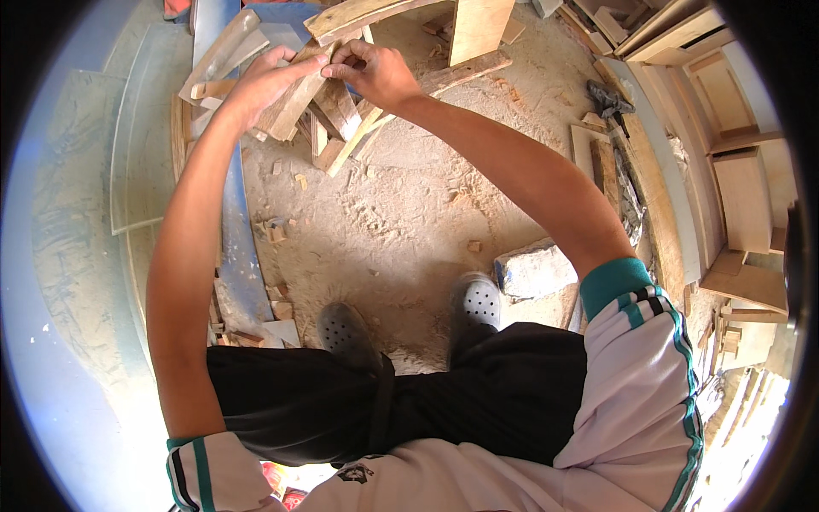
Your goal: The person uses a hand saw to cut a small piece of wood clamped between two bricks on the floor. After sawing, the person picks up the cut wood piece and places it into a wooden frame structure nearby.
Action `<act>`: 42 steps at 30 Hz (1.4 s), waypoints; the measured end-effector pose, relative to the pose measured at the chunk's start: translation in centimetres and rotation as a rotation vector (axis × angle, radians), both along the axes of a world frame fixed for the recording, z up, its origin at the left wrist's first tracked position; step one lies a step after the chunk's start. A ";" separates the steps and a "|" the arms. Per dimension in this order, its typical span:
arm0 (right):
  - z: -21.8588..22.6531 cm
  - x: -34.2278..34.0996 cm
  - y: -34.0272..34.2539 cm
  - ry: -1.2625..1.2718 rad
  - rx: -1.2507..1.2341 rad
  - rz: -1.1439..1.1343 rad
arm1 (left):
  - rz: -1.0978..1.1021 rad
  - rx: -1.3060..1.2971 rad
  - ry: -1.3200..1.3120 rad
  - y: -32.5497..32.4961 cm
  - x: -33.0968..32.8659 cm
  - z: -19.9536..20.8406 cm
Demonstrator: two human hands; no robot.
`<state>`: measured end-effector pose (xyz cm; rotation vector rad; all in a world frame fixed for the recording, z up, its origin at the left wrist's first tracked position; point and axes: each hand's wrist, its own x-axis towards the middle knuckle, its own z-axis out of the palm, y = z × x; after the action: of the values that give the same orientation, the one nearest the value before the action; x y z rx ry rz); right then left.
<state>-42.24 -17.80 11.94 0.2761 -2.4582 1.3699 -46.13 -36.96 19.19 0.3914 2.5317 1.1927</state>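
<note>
My left hand (263, 84) lies over a short, rough wooden block (290, 107), its thumb stretched along the top and its fingers closed around the far side. Close by, my right hand (375, 75) is bent into a pinch, thumb and forefinger meeting at the block's upper end, near the left thumb tip. Whatever the pinch holds is too small to make out. A longer rough plank (363, 15) crosses just beyond both hands. Beneath the block, a light wood offcut (339, 115) and thin strips lean together in a loose pile.
An upright plywood piece (480, 30) stands beyond my right hand. A pale stone-like block (536, 270) sits beside my right shoe (476, 299). Wooden cabinet frames (742, 196) line the right side. A clear sheet (141, 145) lies at left. Sawdust and chips cover the floor (375, 222).
</note>
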 end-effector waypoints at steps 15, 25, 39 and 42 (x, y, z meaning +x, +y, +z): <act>1.2 1.6 -0.9 -0.022 -0.054 0.010 | -0.026 0.024 -0.015 -0.1 -0.6 -0.6; 0.7 1.4 -1.1 0.038 -0.021 0.015 | -0.015 0.003 -0.022 -0.2 -0.3 -0.3; -2.3 0.8 0.2 -0.149 -0.189 -0.063 | -0.016 0.041 0.010 -0.2 -0.2 -0.4; -3.4 0.2 0.5 -0.186 -0.275 -0.118 | -0.013 0.008 0.044 0.0 -0.2 -0.3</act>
<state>-42.04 -17.28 8.50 -0.0622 -2.3440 1.7231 -46.38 -36.93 18.88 0.4409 2.5583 1.2029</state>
